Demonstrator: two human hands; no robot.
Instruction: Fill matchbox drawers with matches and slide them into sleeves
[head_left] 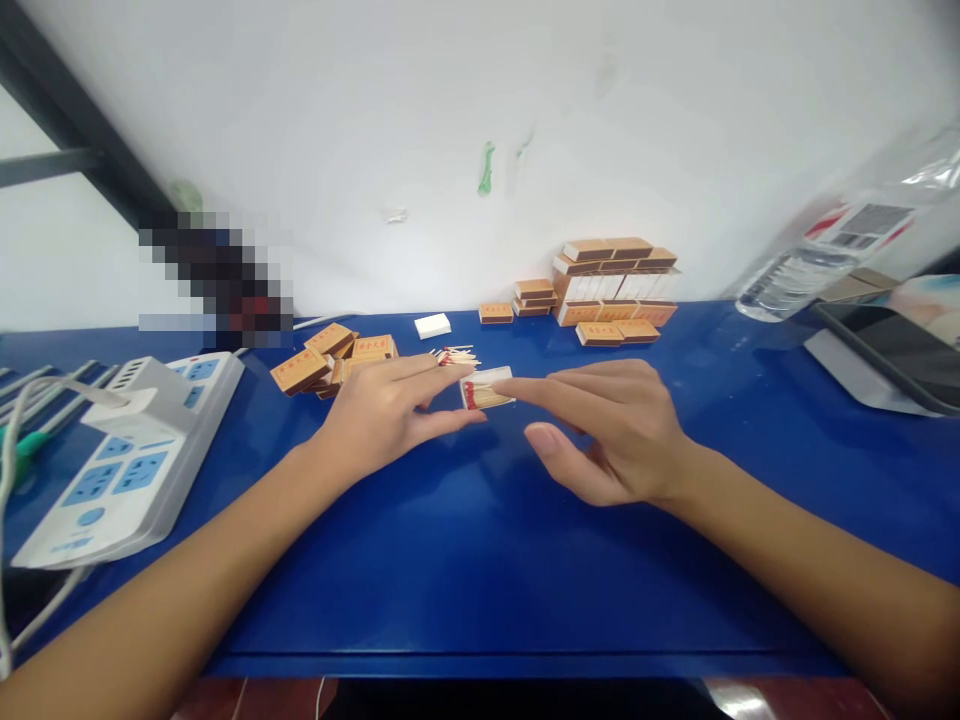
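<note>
Head view: match tray (489, 377) pinched within left grip (379, 405) (right grip (622, 430) unclenched, touching).

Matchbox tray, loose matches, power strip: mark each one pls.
Matchbox tray (492, 376): head view, bare white part behind its matches.
Loose matches (459, 358): head view, middle of the pile.
Power strip (140, 472): head view, blue socket panel.

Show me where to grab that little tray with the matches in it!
I'd pinch the tray by its two long sides, coming from the left, as the left hand does with thumb and finger. It's open on top with matches inside, so keep it level. The right hand has a fingertip at the other end.
</note>
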